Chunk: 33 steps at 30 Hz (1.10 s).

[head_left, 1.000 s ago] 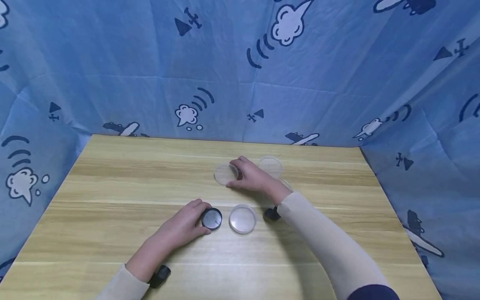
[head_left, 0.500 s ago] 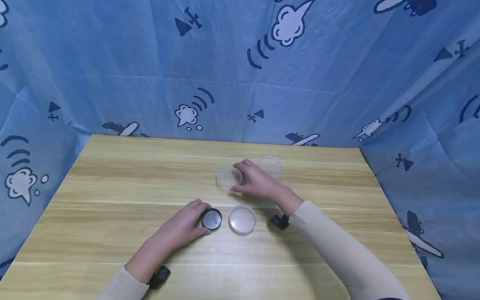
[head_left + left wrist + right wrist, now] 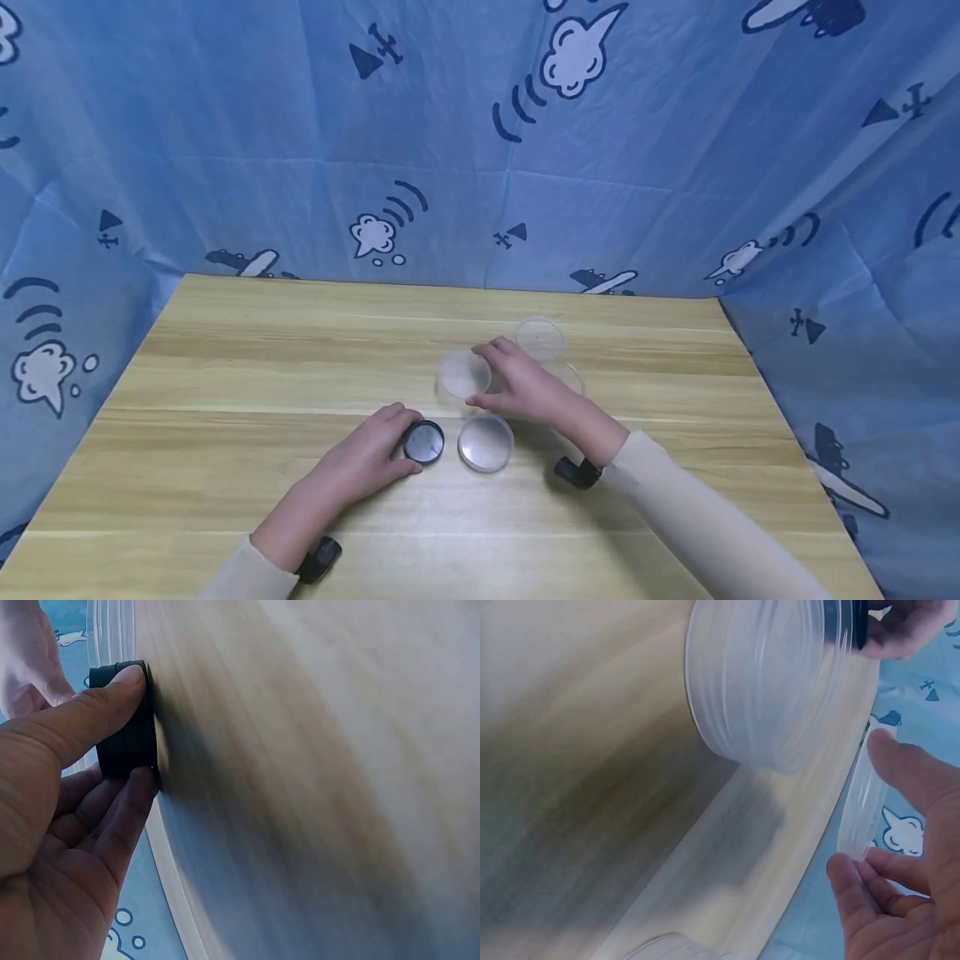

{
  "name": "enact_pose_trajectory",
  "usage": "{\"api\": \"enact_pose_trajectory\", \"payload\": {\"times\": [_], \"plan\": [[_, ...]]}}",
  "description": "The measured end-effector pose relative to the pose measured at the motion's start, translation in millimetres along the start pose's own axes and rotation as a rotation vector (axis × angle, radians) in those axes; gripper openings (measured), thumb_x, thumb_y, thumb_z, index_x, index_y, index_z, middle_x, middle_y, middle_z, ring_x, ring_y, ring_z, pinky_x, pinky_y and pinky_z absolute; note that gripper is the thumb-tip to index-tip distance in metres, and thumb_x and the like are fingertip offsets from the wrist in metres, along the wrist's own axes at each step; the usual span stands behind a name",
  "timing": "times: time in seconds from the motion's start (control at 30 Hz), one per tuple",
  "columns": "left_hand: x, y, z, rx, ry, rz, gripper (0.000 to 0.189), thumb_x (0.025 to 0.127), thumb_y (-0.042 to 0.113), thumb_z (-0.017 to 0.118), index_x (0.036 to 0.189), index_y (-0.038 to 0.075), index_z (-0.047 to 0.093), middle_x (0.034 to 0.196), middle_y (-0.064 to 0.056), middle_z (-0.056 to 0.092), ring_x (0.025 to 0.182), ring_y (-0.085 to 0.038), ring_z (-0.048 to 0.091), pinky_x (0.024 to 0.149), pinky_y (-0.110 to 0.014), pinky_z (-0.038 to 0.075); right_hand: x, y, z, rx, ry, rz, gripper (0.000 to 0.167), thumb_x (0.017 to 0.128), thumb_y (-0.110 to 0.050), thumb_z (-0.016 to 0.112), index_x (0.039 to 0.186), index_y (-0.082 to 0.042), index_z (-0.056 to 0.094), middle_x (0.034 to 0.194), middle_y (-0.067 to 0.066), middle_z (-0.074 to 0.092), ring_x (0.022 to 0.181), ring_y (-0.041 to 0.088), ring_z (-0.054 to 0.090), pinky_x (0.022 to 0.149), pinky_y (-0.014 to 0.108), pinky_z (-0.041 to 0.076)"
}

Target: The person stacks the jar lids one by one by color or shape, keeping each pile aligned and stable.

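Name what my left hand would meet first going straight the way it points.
The left hand, gripping the black container, would likely meet the clear container just beside it, though depth is hard to judge.

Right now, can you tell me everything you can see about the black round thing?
The black round thing is a low disc with a black rim and a greyer, shiny top that catches the light. Its side is dark, maybe plastic, with what looks like a faint seam. It seems to lie flat on the wooden table, left of a clear round dish, with a narrow gap between. The left hand holds it by its side, between thumb and fingers.
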State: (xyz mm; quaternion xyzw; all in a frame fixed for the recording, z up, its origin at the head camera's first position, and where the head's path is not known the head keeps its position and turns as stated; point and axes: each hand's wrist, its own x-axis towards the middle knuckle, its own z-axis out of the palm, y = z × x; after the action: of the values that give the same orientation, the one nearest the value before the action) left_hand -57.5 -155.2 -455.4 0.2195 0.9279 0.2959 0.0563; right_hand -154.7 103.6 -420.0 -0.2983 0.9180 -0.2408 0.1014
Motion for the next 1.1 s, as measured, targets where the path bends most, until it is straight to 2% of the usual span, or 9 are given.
{"api": "enact_pose_trajectory", "payload": {"times": [0.43,0.63,1.1], "plan": [[1.7,-0.7,2.9,-0.022,-0.011,-0.01,0.052,0.081,0.015,0.089,0.126,0.002,0.066,0.109,-0.004,0.067,0.102,-0.016,0.064,0.096,-0.041,0.059,-31.2,-9,1,-0.014,-0.02,-0.041,0.073,0.087,-0.03,0.085,0.143,0.005,0.055,0.134,0.018,0.06,0.123,0.03,0.063,0.107,0.045,0.057],[1.5,-1.9,0.9,-0.015,-0.01,0.003,0.051,0.08,0.014,0.089,0.124,0.002,0.066,0.109,-0.005,0.067,0.101,-0.018,0.065,0.095,-0.041,0.059,-40.1,-9,4,-0.031,-0.017,-0.026,0.073,0.086,-0.03,0.087,0.142,0.005,0.056,0.131,0.017,0.061,0.117,0.026,0.064,0.103,0.042,0.06],[1.0,-2.7,0.6,-0.001,-0.006,0.006,0.051,0.081,0.016,0.089,0.125,0.003,0.066,0.11,-0.004,0.067,0.103,-0.018,0.064,0.097,-0.041,0.059,-63.5,-9,10,-0.019,-0.037,-0.018,0.075,0.083,-0.031,0.089,0.142,0.003,0.056,0.133,0.015,0.063,0.122,0.027,0.064,0.104,0.044,0.059]]}}
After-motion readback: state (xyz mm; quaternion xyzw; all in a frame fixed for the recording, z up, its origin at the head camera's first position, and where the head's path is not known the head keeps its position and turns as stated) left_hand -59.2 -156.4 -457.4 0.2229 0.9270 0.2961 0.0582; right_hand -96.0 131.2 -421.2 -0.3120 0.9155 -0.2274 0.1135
